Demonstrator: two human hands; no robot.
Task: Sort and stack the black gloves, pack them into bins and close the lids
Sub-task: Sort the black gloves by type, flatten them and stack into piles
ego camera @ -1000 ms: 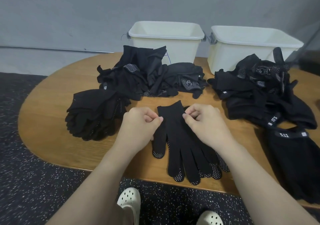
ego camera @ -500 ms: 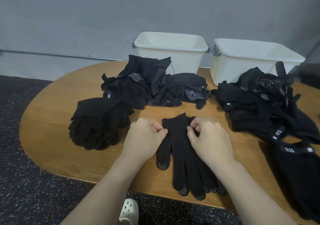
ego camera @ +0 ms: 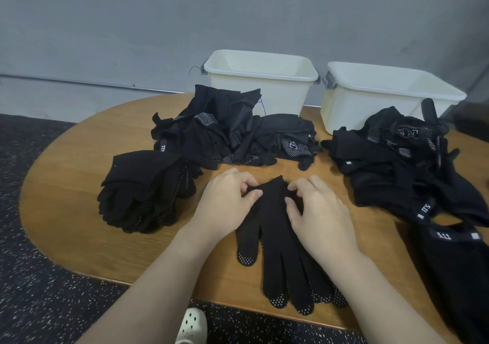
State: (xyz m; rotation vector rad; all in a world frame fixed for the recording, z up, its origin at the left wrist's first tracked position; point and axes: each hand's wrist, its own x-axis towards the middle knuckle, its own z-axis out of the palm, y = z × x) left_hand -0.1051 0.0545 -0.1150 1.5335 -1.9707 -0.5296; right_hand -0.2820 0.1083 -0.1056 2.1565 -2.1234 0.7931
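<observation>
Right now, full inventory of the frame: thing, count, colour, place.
table: one, brown wood, rounded end, centre
bins: two, cream, lidless, far table edge
flat gloves: small stack, black with white dots, near edge, under both hands
stacked gloves: one stack, black, left
loose glove heaps: two, black, before each bin
black fabric item: one, marked 5.11, right edge
shoe: one, white, on the floor
left hand: pinching the cuff
right hand: pinching the cuff
</observation>
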